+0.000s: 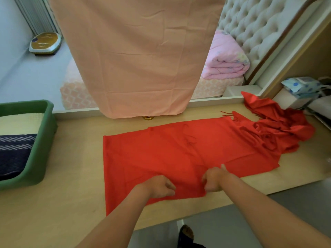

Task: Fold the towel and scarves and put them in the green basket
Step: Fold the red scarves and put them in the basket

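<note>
Two hands work one red scarf (179, 153), which lies spread flat on the table (80, 158) at frame centre, its far end heaped at right with fringe (227, 114) showing. Left hand (159, 187) and right hand (214, 179) sit close together on the near hem at lower centre, fingers curled and apparently pinching the cloth. Judgement: fabric is light, thin and limp, holds no shape, creases readily, and may slide on the smooth wood. Best held at hem or corners, hands spread wider, lifted low and laid over; the heap needs smoothing first. Basket (44, 133), at left, holds a folded dark cloth (14, 154).
</note>
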A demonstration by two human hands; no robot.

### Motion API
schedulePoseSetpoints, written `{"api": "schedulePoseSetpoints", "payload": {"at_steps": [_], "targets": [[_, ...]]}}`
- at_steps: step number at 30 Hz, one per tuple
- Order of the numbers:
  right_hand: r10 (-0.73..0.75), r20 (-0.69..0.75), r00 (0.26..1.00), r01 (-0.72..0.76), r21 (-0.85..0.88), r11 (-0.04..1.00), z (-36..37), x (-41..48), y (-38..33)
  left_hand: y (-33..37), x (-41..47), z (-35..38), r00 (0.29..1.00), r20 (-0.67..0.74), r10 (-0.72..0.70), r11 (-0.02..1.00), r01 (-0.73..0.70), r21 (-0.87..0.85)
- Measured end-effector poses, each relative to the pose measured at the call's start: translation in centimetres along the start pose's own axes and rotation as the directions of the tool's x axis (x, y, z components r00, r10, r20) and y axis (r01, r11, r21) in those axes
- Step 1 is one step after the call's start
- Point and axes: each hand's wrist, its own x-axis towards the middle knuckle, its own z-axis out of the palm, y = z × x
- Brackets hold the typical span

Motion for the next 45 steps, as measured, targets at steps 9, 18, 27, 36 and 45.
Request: {"api": "schedulePoseSetpoints", "payload": {"at_steps": [9,18,27,36,45], "targets": [[0.093,-0.357,0.929,0.051,0.374,0.926,-5.1,3.7,-0.2,-1.0,4.1,-4.9,0.932,-0.358,0.064,0.994,-0.027,0.105],[0.194,-0.434,0.88,0.055,0.499,0.865,-10.8,14.2,1.6,-3.2,10.9,-9.7,0.817,-0.576,-0.016,0.984,0.116,0.137],[0.127,-0.564,0.816,0.176,0.452,0.874,-9.6,19.4,0.1,-6.2,12.0,-11.0,0.627,-0.778,-0.043,0.964,0.231,0.133],[0.373,-0.706,0.602,0.508,0.699,0.503,-11.8,18.8,0.5,-7.1,11.6,-11.7,0.517,-0.855,-0.034,0.918,0.354,0.178],[0.468,-0.673,0.573,0.298,0.703,0.646,-14.4,22.7,2.6,-11.6,9.6,-11.9,0.56,-0.815,-0.148,0.847,0.498,0.188]]}}
